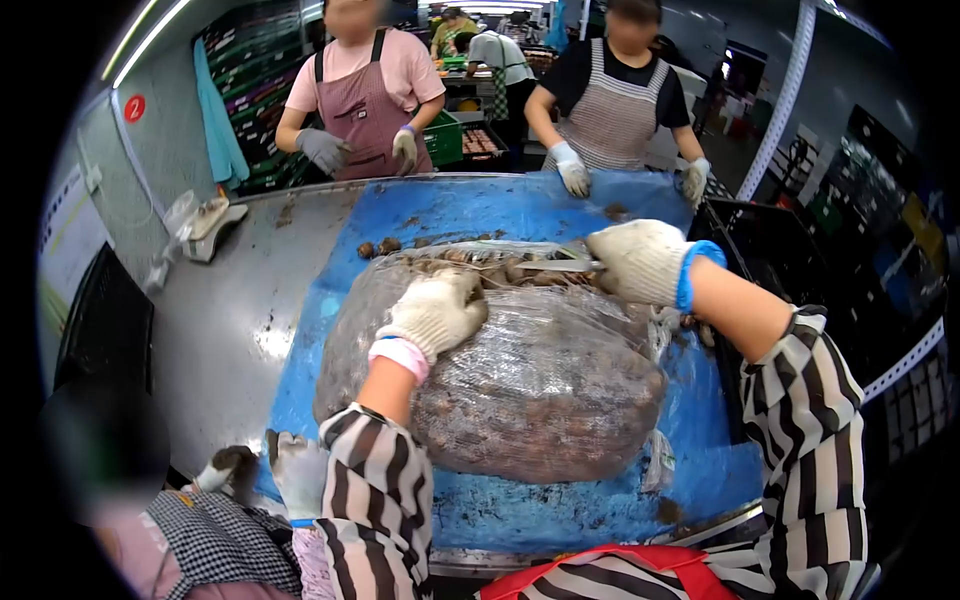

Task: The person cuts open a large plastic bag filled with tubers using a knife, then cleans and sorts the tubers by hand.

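A large clear plastic bag (540,390), packed with brown, soil-covered lumps, lies in front of me. Along its far side the plastic is split, and brown roundish pieces (455,262) show through the gap. My left hand (437,315), in a cream knit glove, is closed on the bag's film at the near edge of this slit. A knife (555,266) is held in my gloved right hand (640,262), its blade pointing left across the opening. The knife's handle is hidden inside the glove.
Blue sheeting (310,340) covers much of the metal table (220,310). A scale-like device (213,232) stands at the far left, black crates (760,240) at the right. Two gloved co-workers face me across the table; another person's gloved hand (298,470) is near my left elbow.
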Demonstrator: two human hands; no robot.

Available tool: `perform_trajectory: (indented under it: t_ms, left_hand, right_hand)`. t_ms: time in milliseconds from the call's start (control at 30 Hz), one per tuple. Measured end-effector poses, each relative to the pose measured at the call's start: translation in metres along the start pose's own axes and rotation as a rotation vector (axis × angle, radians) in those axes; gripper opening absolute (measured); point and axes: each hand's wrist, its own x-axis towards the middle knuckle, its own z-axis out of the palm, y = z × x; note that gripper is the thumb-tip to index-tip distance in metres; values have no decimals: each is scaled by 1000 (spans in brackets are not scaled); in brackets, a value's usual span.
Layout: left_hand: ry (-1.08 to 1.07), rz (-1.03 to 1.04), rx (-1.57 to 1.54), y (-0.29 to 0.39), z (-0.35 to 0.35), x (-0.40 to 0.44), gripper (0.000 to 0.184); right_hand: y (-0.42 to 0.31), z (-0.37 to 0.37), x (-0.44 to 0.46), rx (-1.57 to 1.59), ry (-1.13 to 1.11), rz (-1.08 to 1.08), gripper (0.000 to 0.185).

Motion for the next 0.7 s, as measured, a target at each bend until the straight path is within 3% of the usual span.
perform_trajectory:
  t_ms: [67, 100, 167, 300, 333, 400, 533, 600, 633, 700]
  left_hand:
    - [29, 49, -47, 3, 3, -2, 38]
    - [20, 16, -96, 13, 0, -11, 38]
    - [22, -52, -141, 23, -13, -28, 42]
    - [51, -104, -1, 30, -9, -38, 75]
    - [141, -21, 111, 21, 8, -27, 73]
    - [127, -46, 180, 26, 24, -19, 70]
    - [101, -51, 149, 33, 42, -6, 49]
    - [24, -154, 58, 45, 23, -1, 38]
    - [135, -80, 102, 33, 38, 6, 33]
    - [161, -96, 52, 31, 42, 6, 33]
  right_hand:
    - [-7, 4, -1, -49, 61, -17, 24]
    - [-19, -7, -4, -69, -71, 41, 27]
    - [-34, -2, -4, -98, -114, 72, 26]
    - [-41, 1, -27, -69, -103, -4, 27]
    - [-41, -8, -36, -51, -194, 20, 29]
    - [-30, -10, -50, -15, -262, 94, 31]
    - [-6, 2, -92, 85, -164, 84, 33]
    - [-2, -2, -115, 200, -123, 79, 34]
    - [0, -5, -124, 242, -126, 100, 35]
    - [15, 6, -128, 315, -99, 97, 34]
